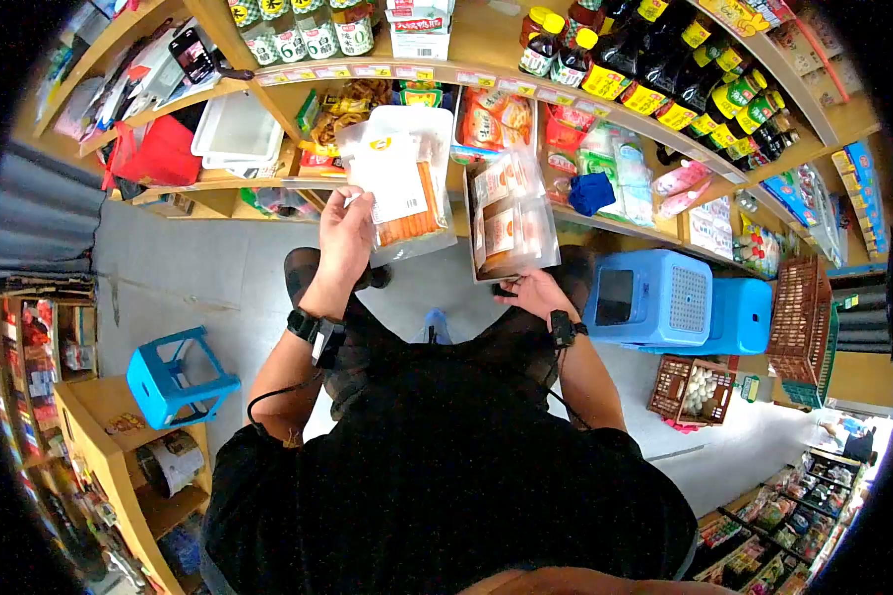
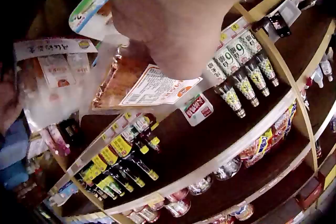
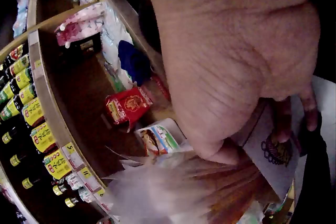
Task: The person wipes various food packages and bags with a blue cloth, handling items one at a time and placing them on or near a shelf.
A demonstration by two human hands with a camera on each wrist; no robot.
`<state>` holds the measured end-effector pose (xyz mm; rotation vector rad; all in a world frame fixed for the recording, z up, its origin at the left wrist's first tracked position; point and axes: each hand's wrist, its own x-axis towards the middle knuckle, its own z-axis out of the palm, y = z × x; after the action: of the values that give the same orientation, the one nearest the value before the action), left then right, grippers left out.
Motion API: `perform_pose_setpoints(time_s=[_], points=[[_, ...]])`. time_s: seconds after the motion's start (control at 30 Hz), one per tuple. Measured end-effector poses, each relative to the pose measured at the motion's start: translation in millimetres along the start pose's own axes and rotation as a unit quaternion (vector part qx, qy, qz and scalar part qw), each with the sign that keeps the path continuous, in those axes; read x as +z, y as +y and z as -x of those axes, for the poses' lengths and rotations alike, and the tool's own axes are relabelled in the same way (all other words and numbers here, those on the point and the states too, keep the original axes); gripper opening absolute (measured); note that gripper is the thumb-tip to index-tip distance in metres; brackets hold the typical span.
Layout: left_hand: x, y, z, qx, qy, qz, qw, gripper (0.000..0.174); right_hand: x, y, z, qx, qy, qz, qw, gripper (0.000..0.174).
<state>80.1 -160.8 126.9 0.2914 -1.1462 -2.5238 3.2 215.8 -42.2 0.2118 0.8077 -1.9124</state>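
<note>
My left hand (image 1: pixel 345 238) pinches the left edge of a clear plastic pack (image 1: pixel 407 213) of orange-brown food with a white label. In the left wrist view, that hand (image 2: pixel 173 24) covers the corner of the pack (image 2: pixel 116 79). To its right, my right hand (image 1: pixel 538 295) grips the lower end of a shallow box (image 1: pixel 474 233) holding clear, reddish-brown packs (image 1: pixel 511 213). The right wrist view has the thumb and fingers of the hand (image 3: pixel 231 71) around a pale flap (image 3: pixel 270 148) with dark print, beside crinkled clear plastic (image 3: pixel 163 190). The two held things are apart.
Wooden shelves ahead carry sauce bottles (image 1: pixel 655 64), white-labelled bottles (image 1: pixel 308 35), bagged goods and a dark blue cloth (image 1: pixel 591 194). A blue stool (image 1: pixel 174 372) stands at left. Blue bins (image 1: pixel 655 297) and brown crates (image 1: pixel 799 307) stand at right.
</note>
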Motion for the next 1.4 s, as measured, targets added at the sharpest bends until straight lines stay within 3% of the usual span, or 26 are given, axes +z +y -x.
perform_pose_setpoints(time_s=[0.17,0.37,1.4], points=[[28,4,16,-0.021,0.034,0.011,0.999,0.015,-2,-1,-1,0.001,0.009,0.000,1.000,0.038],[48,4,30,-0.052,0.021,0.046,0.997,0.014,24,-6,7,-0.001,0.024,0.020,1.000,0.040],[72,17,47,-0.104,-0.005,0.048,0.993,0.015,23,-3,10,-0.017,0.016,0.029,0.999,0.042]])
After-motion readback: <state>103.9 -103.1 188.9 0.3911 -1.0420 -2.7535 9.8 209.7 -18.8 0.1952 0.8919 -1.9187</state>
